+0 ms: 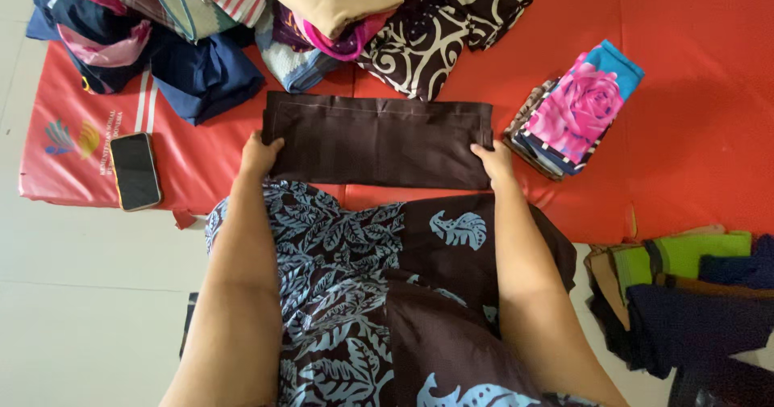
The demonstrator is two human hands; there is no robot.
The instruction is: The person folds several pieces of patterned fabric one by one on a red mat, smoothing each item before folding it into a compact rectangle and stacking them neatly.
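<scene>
A dark brown cloth [377, 139], folded into a long rectangle, lies flat on the red mat [685, 125] in front of me. My left hand [259, 155] rests on its near left corner, fingers pressed on the edge. My right hand [493, 164] presses down on its near right corner. Both forearms reach out over my lap, which is covered by brown fabric with a light blue leaf print [363, 294].
A heap of unfolded clothes [266, 20] fills the mat's far side. A folded stack topped with pink rose print [574, 109] sits to the right. A black phone [135, 170] lies on the left. Folded green and navy clothes [693, 294] are on the floor, right.
</scene>
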